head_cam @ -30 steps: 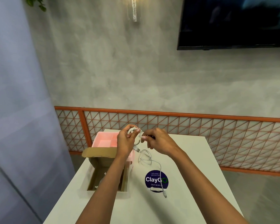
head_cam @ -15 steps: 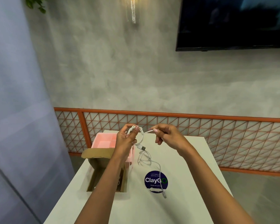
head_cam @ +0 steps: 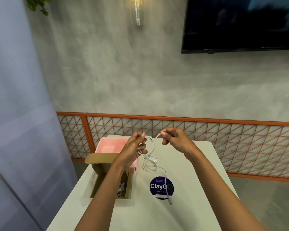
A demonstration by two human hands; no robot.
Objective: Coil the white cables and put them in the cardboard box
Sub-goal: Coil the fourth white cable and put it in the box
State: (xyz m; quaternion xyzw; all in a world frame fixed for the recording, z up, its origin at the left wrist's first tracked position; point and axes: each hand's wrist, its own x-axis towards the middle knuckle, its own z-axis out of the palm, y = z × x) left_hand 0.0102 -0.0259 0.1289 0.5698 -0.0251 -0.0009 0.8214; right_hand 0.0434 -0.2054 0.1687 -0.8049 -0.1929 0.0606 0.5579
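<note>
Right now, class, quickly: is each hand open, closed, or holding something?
Left hand: closed, holding the coiled loops of the white cable.
Right hand: closed, pinching a strand of the same cable.

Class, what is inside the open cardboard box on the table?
White cable lies at the bottom of the cardboard box. The left forearm crosses over it, covering the rest of the inside.

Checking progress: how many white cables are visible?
3. The coiled cable is held by the left hand and right hand; a loose cable lies on the table across the blue sticker; another cable shows in the cardboard box, where more may hide.
</note>
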